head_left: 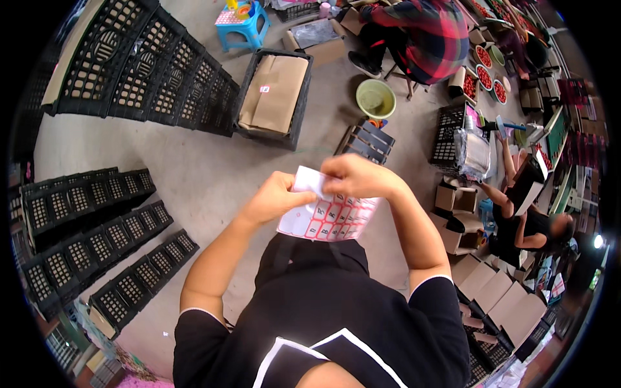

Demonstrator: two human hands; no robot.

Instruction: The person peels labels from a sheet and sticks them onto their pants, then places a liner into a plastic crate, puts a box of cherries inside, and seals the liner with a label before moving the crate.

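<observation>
In front of my waist is a sheet of stickers (pixel 330 216), white with rows of red-bordered labels bearing dark print. My left hand (pixel 275 197) grips its left edge, thumb on top. A plain white corner stands up between my two hands. Over the sheet's upper edge, my right hand (pixel 352 176) is closed, with fingertips curled down at the labels. It is slightly blurred, and whatever lies between its fingertips is hidden. Beyond the hands, a black crate (pixel 275 132) holds a closed brown carton (pixel 275 90) with a small label on top.
Black crates stand in rows at far left (pixel 139 71) and near left (pixel 84 239). A yellow-green basin (pixel 375 98) and a seated person in plaid (pixel 427 39) are ahead. On the right are another person (pixel 524 226), open cartons (pixel 501 291) and bowls of red fruit (pixel 484 77).
</observation>
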